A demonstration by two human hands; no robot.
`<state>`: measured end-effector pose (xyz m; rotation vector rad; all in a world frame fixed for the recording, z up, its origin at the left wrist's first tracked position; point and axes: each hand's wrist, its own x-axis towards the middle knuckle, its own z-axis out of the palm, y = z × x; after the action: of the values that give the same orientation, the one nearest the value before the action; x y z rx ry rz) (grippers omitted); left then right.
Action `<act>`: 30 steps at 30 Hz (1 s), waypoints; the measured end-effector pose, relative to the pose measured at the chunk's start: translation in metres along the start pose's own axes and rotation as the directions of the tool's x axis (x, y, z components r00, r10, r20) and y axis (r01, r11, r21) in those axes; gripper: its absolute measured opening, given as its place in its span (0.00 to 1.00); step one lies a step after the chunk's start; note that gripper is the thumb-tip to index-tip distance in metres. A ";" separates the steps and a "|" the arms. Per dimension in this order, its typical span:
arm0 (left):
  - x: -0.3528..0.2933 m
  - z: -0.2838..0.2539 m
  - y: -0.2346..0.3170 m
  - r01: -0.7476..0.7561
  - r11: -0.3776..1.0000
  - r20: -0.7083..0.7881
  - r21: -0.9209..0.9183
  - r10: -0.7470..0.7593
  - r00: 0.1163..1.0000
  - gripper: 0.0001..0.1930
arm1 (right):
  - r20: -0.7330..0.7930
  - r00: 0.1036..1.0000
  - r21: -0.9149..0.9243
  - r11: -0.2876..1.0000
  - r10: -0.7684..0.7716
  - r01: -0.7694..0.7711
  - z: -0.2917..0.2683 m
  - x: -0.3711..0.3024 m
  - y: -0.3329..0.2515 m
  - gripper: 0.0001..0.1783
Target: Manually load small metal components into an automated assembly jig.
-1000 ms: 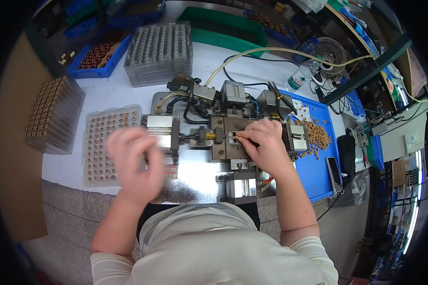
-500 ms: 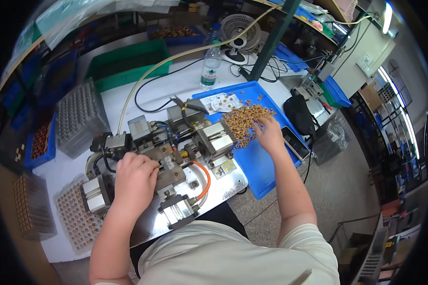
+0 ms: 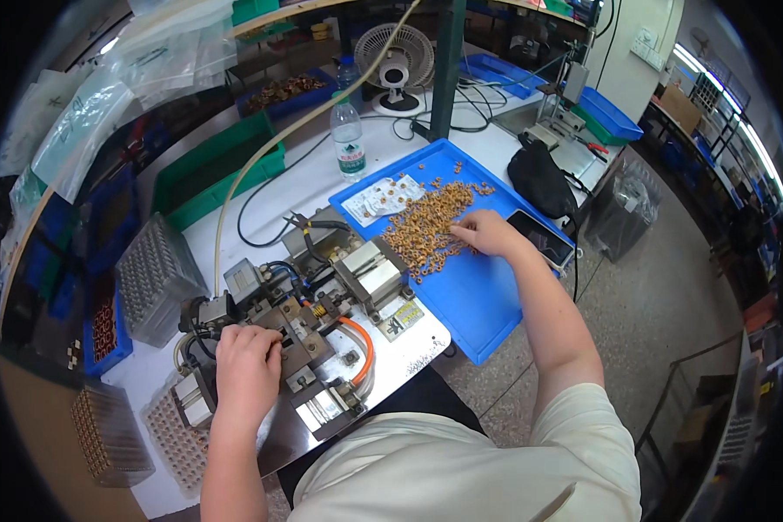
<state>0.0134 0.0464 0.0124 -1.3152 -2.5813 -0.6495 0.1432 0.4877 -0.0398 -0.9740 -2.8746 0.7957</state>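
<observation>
In the blue tray (image 3: 474, 300) lies a heap of small ring-like brass-coloured parts (image 3: 426, 222). My right hand (image 3: 489, 233) is at the heap's right edge, thumb and forefinger pinched together; whatever sits between the fingertips is too small to make out. At the left side of a metal bench fixture with cylinders and hoses (image 3: 297, 337), my left hand (image 3: 248, 365) rests with fingers curled and closed. Its fingertips touch or nearly touch the middle block, and what they hold, if anything, is hidden. Below the left forearm, a tray of small parts (image 3: 178, 435) is partly covered.
A water bottle (image 3: 348, 143) stands behind the tray, near a fan (image 3: 395, 70) and a green bin (image 3: 222, 170). A phone (image 3: 541, 239) lies on the tray's right rim beside a black pouch (image 3: 539, 178). Stacked clear part trays (image 3: 157, 278) stand left. An orange hose (image 3: 367, 348) loops over the fixture.
The whole view has shifted and turned slightly. My right hand's fingers, spread over the parts before, are now pinched at the heap's edge. My left hand stays at the fixture.
</observation>
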 end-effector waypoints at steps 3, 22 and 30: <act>0.000 0.001 -0.001 -0.027 0.999 0.004 0.021 0.027 1.000 0.06 | -0.230 0.971 0.089 0.992 -0.070 0.093 -0.010 -0.036 0.008 0.17; -0.105 -0.067 -0.059 0.523 0.798 -0.310 -0.299 -0.599 0.738 0.08 | -0.247 0.942 -0.053 0.968 0.227 -0.247 0.038 -0.092 0.042 0.12; -0.263 -0.061 -0.133 0.783 0.462 -0.215 -0.417 -0.887 0.409 0.11 | -0.486 0.872 -0.008 0.997 0.061 -0.074 0.003 -0.081 0.068 0.15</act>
<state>0.0604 -0.2412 -0.0635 0.3094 -2.6707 -1.2663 0.2466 0.4863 -0.0617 -1.0961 -2.4307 0.4304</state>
